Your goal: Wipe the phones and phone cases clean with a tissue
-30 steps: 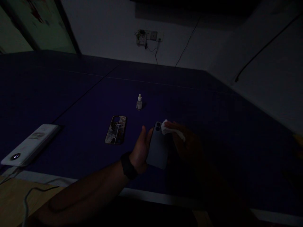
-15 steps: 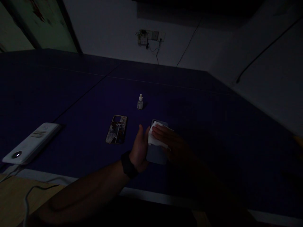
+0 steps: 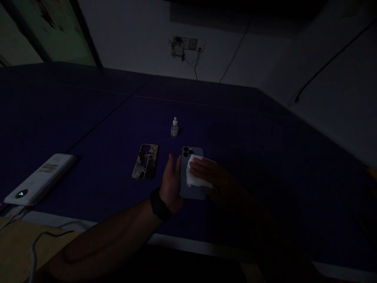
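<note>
A grey-blue smartphone [image 3: 184,184] lies back side up, its camera lenses at the top left. My left hand [image 3: 171,182], with a dark band on the wrist, grips the phone along its left edge, thumb pointing up. Pressed flat on the phone's back is a folded white tissue [image 3: 196,179]. My right hand [image 3: 216,177] holds that tissue under its fingers, and deep shadow hides part of this hand. To the left lies a patterned phone case [image 3: 145,162]. Beyond the phone stands a small dropper bottle [image 3: 174,128] with a white top.
A white power bank [image 3: 41,179] with a lit display and cable [image 3: 33,251] sits at the left edge of the dark blue table [image 3: 118,129]. Wall sockets [image 3: 188,44] with plugged cords are on the far wall. The room is very dim.
The tissue has moved slightly down on the phone, uncovering the camera lenses. The phone and my left hand have shifted a little to the left.
</note>
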Demonstrator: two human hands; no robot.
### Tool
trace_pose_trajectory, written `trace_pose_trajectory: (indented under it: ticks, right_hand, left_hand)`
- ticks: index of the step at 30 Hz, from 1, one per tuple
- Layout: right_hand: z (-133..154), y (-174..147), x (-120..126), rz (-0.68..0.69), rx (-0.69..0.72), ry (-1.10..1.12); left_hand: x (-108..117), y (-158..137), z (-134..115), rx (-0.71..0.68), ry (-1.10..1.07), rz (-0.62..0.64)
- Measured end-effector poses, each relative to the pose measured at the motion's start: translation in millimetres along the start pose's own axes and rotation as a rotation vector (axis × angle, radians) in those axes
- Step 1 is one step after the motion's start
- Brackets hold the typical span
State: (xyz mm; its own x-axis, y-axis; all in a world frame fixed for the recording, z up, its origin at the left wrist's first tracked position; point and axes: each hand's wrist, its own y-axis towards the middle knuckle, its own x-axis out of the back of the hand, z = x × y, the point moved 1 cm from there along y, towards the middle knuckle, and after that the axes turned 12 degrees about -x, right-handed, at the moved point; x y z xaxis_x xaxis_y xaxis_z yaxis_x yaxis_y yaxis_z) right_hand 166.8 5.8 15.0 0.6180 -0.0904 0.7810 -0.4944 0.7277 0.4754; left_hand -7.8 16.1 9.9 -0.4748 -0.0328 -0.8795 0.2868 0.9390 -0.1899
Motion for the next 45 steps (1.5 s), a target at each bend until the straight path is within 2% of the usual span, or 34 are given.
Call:
trace_pose_trajectory:
  ticks: [2,6,11,17,21,26,29,32,36,42,45]
  right_hand:
    - [-0.8,-0.3,0.5,0.002,0.015,0.028]
    - [-2.9,-0.4,3.8,-0.106,-0.103,-0.019]
    - [0.3,1.5,1.0,-0.022,0.006,0.006]
    - [1.1,-2.5,9.1,-0.175,-0.088,-0.024]
    - [13.0,-0.3,-6.1,-0.054,0.025,-0.012]
    - [20.1,2.2,-19.7,0.094,0.109,0.022]
    - [13.8,0.2,-13.8,0.098,0.082,0.069]
    - [9.8,-0.3,-12.0,0.077,0.039,0.022]
    - [12.8,0.4,-15.9,0.115,0.101,0.073]
    - [2.5,-5.1,4.2,-0.117,0.002,0.019]
    - [-0.6,-5.6,7.6,-0.115,-0.015,-0.024]
  left_hand:
    - [0.3,0.9,0.5,-0.01,0.005,0.004]
    - [-2.3,-1.4,0.7,0.003,0.011,0.051]
    - [-4.0,-2.7,-0.7,-0.007,0.015,0.013]
    - [-3.7,-4.2,-2.8,0.028,0.018,0.053]
    - [-1.7,-1.7,-2.2,0.006,-0.014,0.005]
    - [-1.4,0.1,-2.2,0.06,-0.056,-0.012]
    - [-2.1,-0.3,-2.0,0.06,-0.041,-0.024]
    - [-1.7,-0.2,-1.6,0.043,-0.048,-0.035]
    - [-1.0,0.0,-2.1,0.08,-0.051,-0.049]
    - [-2.7,-1.9,-5.5,0.006,-0.003,-0.007]
    - [-2.5,-1.3,-6.5,-0.006,0.021,-0.032]
